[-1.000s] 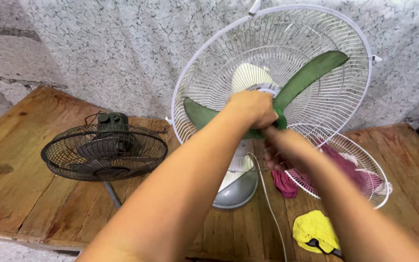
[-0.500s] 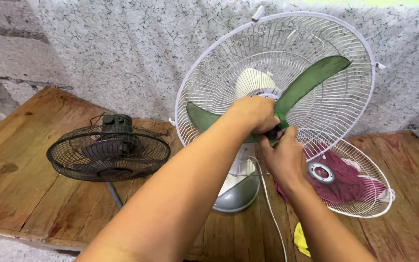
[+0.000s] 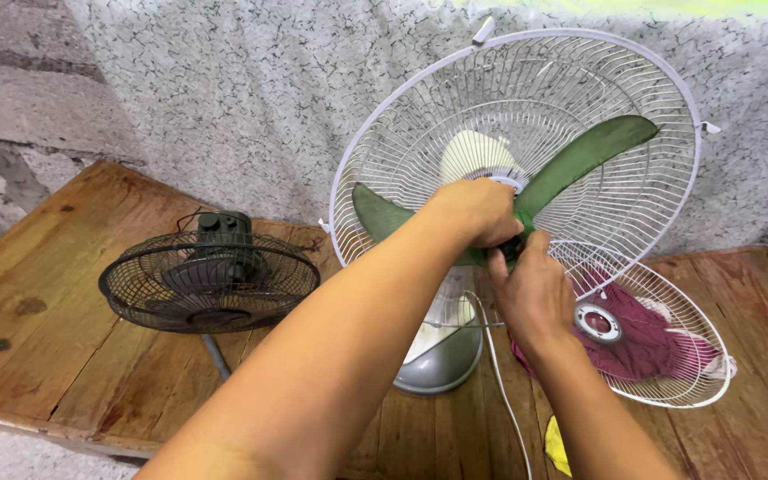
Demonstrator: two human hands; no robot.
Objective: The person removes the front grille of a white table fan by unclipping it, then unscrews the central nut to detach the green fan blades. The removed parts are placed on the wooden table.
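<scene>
1. Green plastic, three-lobed, the blade (image 3: 580,160) sits on the shaft of a white fan (image 3: 442,356) that stands upright on a wooden table (image 3: 64,338), against a speckled wall (image 3: 224,89). Only the rear guard (image 3: 526,98) is on; the blade's front is uncovered.

2. The left hand (image 3: 477,212) is closed over the blade's hub, knuckles towards the camera. Its fingers wrap the hub and hide it, so how tightly it presses cannot be told.

3. The right hand (image 3: 533,293) comes up from below, fingers drawn together around a small dark part (image 3: 507,251) at the hub's centre. It looks like a pinch on a cap or nut, but the part is mostly covered.

4. Handling, as a judgement: the blade looks light and thin, stiff near the hub and springy towards the tips. A lobe would likely flex or crack under a hard pull, so the thick hub is the safer place to hold, where both hands are now. The plastic looks dusty rather than slick.

5. The guard's wires look thin and easy to bend; the fan's round base seems heavy enough to stay put.

6. Right of the fan, the front guard (image 3: 668,373) lies tilted on the table with a maroon cloth (image 3: 642,342) under it. A yellow cloth (image 3: 560,444) shows at the lower edge, and a white cord (image 3: 500,382) runs down the table.

7. Left, well apart, a small dark fan (image 3: 209,280) lies face up.
</scene>
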